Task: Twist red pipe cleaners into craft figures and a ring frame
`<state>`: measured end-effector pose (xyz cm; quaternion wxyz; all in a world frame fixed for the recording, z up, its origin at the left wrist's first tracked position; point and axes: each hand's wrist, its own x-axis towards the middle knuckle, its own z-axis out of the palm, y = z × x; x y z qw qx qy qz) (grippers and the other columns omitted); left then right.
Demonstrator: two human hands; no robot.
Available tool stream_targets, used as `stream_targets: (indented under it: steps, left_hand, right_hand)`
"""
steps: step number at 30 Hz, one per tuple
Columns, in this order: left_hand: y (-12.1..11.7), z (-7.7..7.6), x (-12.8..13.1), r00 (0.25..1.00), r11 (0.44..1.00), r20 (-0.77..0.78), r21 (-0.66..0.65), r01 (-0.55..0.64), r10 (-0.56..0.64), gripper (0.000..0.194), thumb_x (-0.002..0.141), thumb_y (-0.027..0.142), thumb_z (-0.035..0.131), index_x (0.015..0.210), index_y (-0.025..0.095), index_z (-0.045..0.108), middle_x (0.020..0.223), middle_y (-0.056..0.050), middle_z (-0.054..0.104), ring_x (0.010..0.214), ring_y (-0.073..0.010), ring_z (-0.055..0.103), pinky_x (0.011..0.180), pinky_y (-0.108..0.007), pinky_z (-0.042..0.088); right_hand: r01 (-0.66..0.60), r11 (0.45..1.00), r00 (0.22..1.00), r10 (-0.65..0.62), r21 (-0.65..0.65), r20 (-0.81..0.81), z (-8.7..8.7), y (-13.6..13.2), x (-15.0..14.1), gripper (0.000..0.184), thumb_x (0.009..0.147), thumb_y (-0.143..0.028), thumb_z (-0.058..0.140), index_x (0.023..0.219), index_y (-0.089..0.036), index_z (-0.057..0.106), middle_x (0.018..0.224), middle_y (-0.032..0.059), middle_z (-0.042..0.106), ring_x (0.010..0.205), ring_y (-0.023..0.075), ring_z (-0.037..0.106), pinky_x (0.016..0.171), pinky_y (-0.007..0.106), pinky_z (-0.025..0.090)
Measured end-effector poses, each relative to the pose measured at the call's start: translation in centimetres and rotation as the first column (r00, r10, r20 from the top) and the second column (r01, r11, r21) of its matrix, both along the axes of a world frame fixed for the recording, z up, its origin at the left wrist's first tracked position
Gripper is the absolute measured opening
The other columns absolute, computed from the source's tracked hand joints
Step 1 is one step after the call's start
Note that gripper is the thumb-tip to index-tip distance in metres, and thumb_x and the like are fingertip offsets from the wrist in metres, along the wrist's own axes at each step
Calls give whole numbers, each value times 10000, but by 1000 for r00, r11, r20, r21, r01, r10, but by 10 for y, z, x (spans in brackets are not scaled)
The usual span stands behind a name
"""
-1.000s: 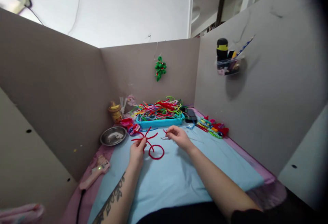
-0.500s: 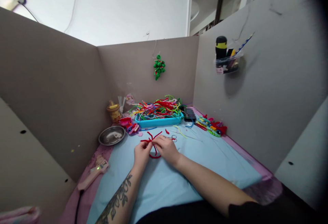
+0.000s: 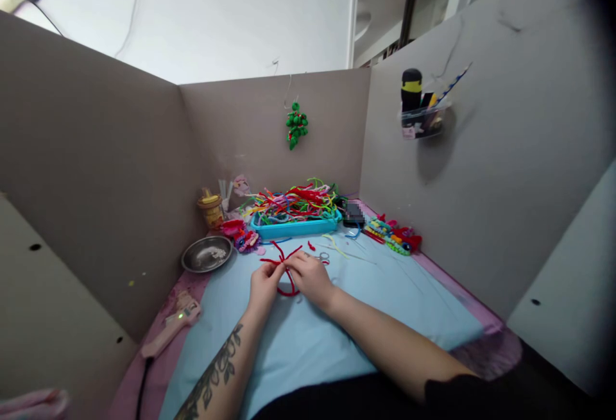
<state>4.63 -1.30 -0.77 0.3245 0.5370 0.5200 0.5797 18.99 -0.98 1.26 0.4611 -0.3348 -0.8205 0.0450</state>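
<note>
Red pipe cleaners (image 3: 287,292), joined at a centre with arms sticking out and a curved loop below, are pinched between both hands above the blue cloth. My left hand (image 3: 264,284) grips them from the left with thumb and fingertips. My right hand (image 3: 312,279) pinches near the same crossing point from the right. The fingers hide how the strands are joined. Just beyond my right hand lie small scissors (image 3: 324,258), partly covered by it. A short red scrap (image 3: 312,246) rests behind them.
A blue tray (image 3: 296,227) heaped with colourful pipe cleaners stands at the back. At left are a metal bowl (image 3: 195,258) with small white bits and a pink glue gun (image 3: 173,327) with a lit light. Finished colourful pieces (image 3: 399,243) lie at right. Grey panels enclose the table.
The view has shifted slightly. Both hands stay pinched on the red pipe cleaners, with hardly any visible movement.
</note>
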Motion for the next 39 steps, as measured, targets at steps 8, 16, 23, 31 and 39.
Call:
stream_targets:
  steps: [8, 16, 23, 31, 39]
  left_hand:
    - [0, 4, -2, 998, 999, 58, -45, 28, -26, 343, 636, 445, 661, 696, 107, 670, 605, -35, 640, 580, -146, 540, 565, -236, 384]
    - [0, 4, -4, 1000, 997, 1, -70, -18, 19, 316, 620, 422, 674, 562, 117, 617, 477, 13, 540, 469, -100, 436, 477, -214, 303]
    - [2, 4, -6, 995, 997, 97, -77, 4, 3, 305, 617, 415, 673, 625, 112, 637, 545, -6, 594, 527, -120, 493, 532, -226, 354]
    - [1, 14, -14, 850, 985, 527, -134, 112, -25, 334, 531, 387, 744, 563, 140, 521, 495, 50, 503, 477, -70, 433, 499, -199, 343]
    - [-14, 22, -7, 833, 879, 448, -182, 440, -324, 224, 606, 290, 714, 720, 111, 640, 677, -36, 624, 598, -117, 518, 596, -227, 382]
  right_hand:
    - [-50, 993, 998, 45, -110, -50, -1, 0, -4, 327, 787, -23, 449, 972, -194, 659, 839, 47, 569, 789, 148, 554, 714, 251, 457]
    - [-66, 986, 997, 60, -156, -38, 0, 0, -4, 346, 774, 6, 440, 955, -183, 668, 824, 50, 577, 780, 153, 557, 707, 255, 465]
    - [18, 989, 999, -14, -146, 32, 4, -6, -2, 242, 819, -79, 463, 961, -181, 630, 881, 66, 601, 817, 171, 572, 741, 279, 457]
    - [36, 991, 998, -28, -131, 65, -5, -7, 0, 149, 833, -189, 514, 873, -203, 657, 811, 48, 672, 774, 171, 609, 720, 266, 440]
    - [-160, 868, 981, 89, -470, -170, -18, 36, 10, 130, 727, -151, 563, 723, -160, 693, 655, 10, 678, 623, 140, 606, 571, 216, 438]
